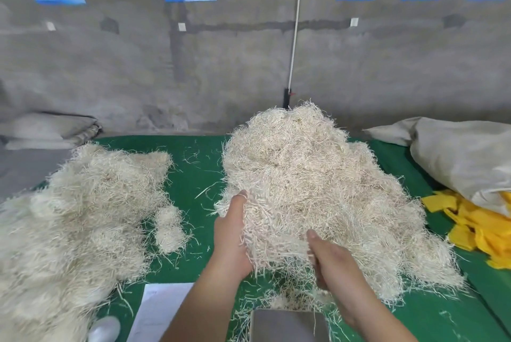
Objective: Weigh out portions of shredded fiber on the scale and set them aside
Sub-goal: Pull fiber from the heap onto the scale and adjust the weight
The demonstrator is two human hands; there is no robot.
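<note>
A tall heap of pale shredded fiber (309, 175) rises on the green table (193, 175) at centre right. My left hand (231, 236) grips a clump at the heap's near left side, fingers buried in the strands. Against the same clump, on its near right, my right hand (329, 261) holds it with the thumb up and fingers tucked under. The steel scale pan (287, 325) lies bare at the bottom edge, just below both hands. A wide, flatter mass of fiber (77, 217) spreads over the left side.
A white sheet of paper (160, 311) lies left of the scale, with a white rounded object (105, 329) beside it. Yellow pieces (481, 228) and a grey sack (459, 156) sit at the right. Folded grey cloth (47, 131) rests far left. A concrete wall stands behind.
</note>
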